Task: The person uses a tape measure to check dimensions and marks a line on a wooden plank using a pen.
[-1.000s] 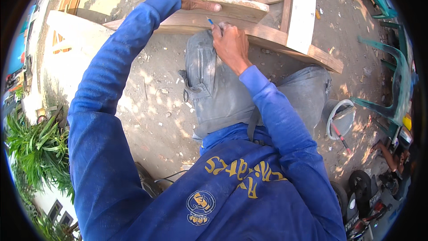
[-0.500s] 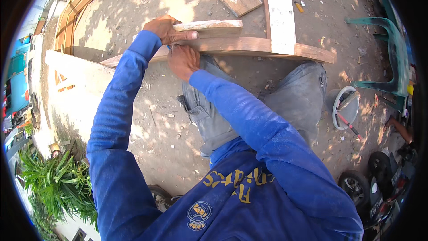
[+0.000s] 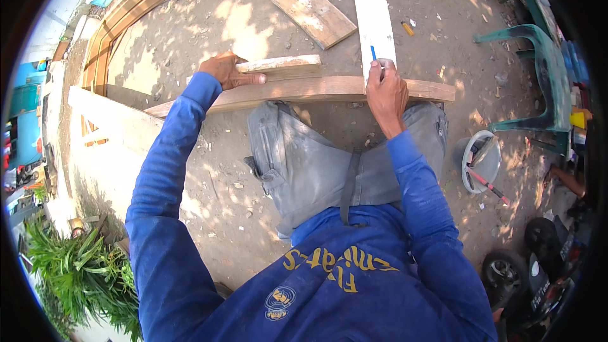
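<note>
My left hand (image 3: 223, 71) is closed on the left end of a short wooden block (image 3: 286, 64), its thumb stretched along the near side. The block lies along the far side of a long brown wooden beam (image 3: 285, 93), which runs crosswise in front of my knees. A slim blue pencil (image 3: 373, 52) points up from the fingers of my right hand (image 3: 387, 96). That hand is over the spot where a white-faced board (image 3: 373, 16) meets the beam, and it hides part of the joint.
A loose plank (image 3: 314, 14) lies on the dirt beyond the beam. Left are a wooden frame (image 3: 95, 50) and a pale board (image 3: 114, 109). Right stand a bucket with tools (image 3: 486, 168), a green plastic chair (image 3: 550, 82) and a motorbike (image 3: 538, 278). Another person's arm (image 3: 568, 182) shows at the right rim.
My right hand has moved right with the blue pencil, from beside my left hand to the white board. My left hand stays on the block. The view has shifted slightly.
</note>
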`<action>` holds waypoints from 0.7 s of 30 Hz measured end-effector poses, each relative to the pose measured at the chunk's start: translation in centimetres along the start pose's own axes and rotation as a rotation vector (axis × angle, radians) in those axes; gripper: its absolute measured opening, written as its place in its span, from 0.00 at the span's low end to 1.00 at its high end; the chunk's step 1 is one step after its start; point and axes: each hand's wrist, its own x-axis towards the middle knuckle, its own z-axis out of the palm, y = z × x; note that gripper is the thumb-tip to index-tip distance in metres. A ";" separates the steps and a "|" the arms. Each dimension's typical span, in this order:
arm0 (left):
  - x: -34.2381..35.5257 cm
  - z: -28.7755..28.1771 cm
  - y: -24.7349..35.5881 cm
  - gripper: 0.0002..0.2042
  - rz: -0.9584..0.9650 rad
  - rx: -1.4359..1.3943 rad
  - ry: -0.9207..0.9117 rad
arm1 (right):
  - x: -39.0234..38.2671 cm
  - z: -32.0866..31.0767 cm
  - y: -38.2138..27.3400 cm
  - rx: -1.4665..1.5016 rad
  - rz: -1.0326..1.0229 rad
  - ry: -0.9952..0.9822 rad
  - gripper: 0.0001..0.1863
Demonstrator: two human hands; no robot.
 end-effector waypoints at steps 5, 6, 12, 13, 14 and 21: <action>1.9 1.7 -1.3 0.31 0.193 -0.065 0.322 | 8.1 4.5 3.8 -0.189 -0.231 0.287 0.17; 2.0 1.0 -1.0 0.31 0.201 -0.054 0.332 | 8.8 5.2 3.9 -0.193 -0.206 0.260 0.17; 6.7 -1.5 -6.8 0.31 0.007 -0.394 0.399 | 7.9 5.5 2.2 -0.179 -0.191 0.217 0.17; 7.6 -2.0 -8.2 0.30 -0.059 -0.605 0.417 | 7.8 5.7 1.5 -0.172 -0.169 0.203 0.17; 8.8 -3.1 -7.3 0.30 -0.043 -0.603 0.424 | 8.1 5.2 1.9 -0.194 -0.135 0.205 0.17; 14.9 0.5 -11.1 0.51 -0.449 -0.887 0.532 | 8.4 5.3 2.4 -0.215 -0.116 0.214 0.16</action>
